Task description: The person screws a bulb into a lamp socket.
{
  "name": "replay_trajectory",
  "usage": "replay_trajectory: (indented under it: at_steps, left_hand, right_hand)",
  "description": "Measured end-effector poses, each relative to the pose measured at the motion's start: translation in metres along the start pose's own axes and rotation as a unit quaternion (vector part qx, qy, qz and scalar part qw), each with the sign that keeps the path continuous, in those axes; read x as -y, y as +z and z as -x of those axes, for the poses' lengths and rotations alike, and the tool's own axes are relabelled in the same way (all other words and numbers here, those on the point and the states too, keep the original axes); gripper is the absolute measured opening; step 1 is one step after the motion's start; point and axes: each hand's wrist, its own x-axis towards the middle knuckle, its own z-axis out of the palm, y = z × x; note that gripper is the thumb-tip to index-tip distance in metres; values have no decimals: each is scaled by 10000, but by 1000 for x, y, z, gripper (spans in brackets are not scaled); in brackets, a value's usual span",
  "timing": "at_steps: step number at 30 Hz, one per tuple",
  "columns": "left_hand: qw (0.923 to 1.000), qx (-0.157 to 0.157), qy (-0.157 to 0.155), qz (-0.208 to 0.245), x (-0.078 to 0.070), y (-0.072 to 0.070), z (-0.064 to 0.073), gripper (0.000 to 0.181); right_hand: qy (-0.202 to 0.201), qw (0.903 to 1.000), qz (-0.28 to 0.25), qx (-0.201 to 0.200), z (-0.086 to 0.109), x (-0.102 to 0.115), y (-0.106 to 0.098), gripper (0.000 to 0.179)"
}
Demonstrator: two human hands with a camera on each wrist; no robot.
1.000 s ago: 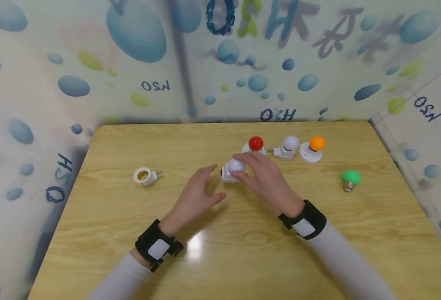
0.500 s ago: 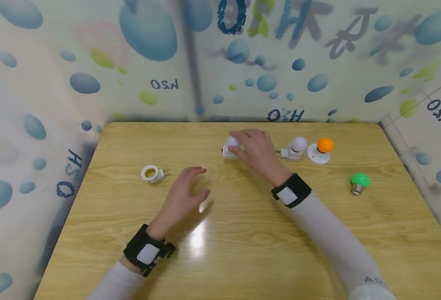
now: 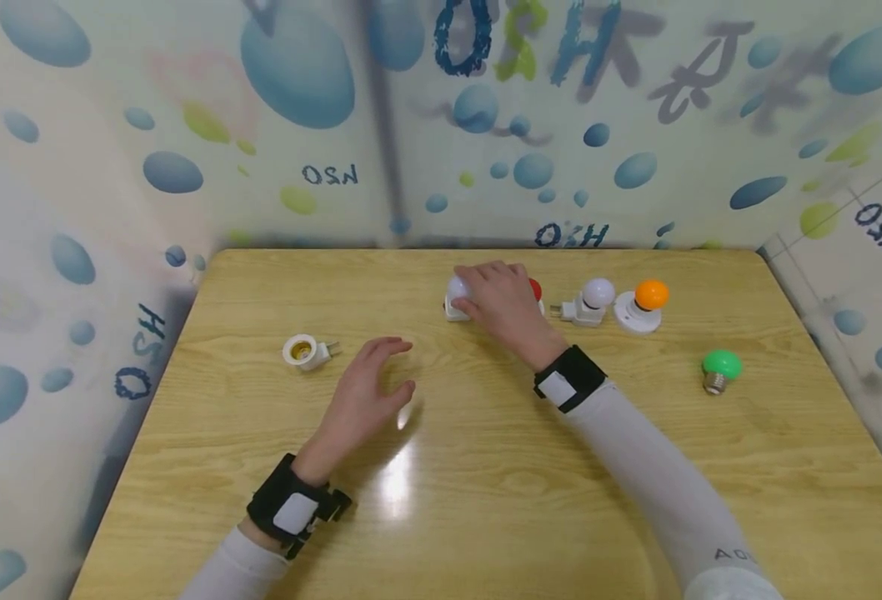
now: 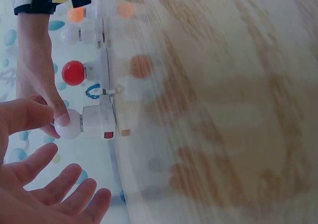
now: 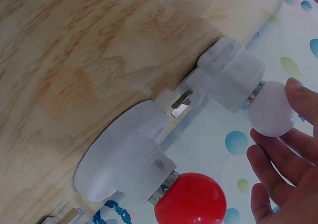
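My right hand [image 3: 503, 307] pinches a white light bulb [image 5: 271, 110] between thumb and fingers. This bulb is screwed into a white plug-in socket [image 5: 236, 80] standing on the table near its back edge, with metal plug prongs [image 5: 182, 101] pointing toward a red bulb. The red bulb [image 5: 191, 200], in a round white holder [image 5: 131, 149], is partly hidden behind my right hand in the head view. Over the table's middle left, my left hand [image 3: 362, 392] holds nothing, its fingers spread and loosely bent in the left wrist view.
To the right along the back stand another white bulb [image 3: 598, 293] in a plug-in socket and an orange bulb [image 3: 651, 295] on a round base. A loose green bulb [image 3: 722, 365] lies farther right. An unfilled plug-in socket [image 3: 306, 353] lies at left on the wooden table [image 3: 486, 500].
My right hand has carried the white bulb and its socket from mid-table to the back row, left of the red bulb. The left hand has drawn back from them toward the left.
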Motion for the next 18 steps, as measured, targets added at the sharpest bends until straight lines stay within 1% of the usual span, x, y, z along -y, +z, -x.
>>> replay_trajectory:
  at_steps: [5, 11, 15, 18]
  left_hand:
    - [9999, -79, 52, -36, 2, 1, 2, 51]
    - [9999, -125, 53, -18, 3, 0, 3, 50]
    - [9997, -221, 56, 14, 3, -5, 4, 48]
    - [9992, -388, 13, 96, 5, -14, 5, 47]
  right_hand:
    - [-11, 9997, 253, -34, 0, 1, 1, 59]
    - [-7, 9991, 273, -317, 4, 1, 3, 59]
    - [15, 9980, 159, -604, 13, 0, 3, 59]
    - [35, 9972, 62, -741, 24, 1, -3, 58]
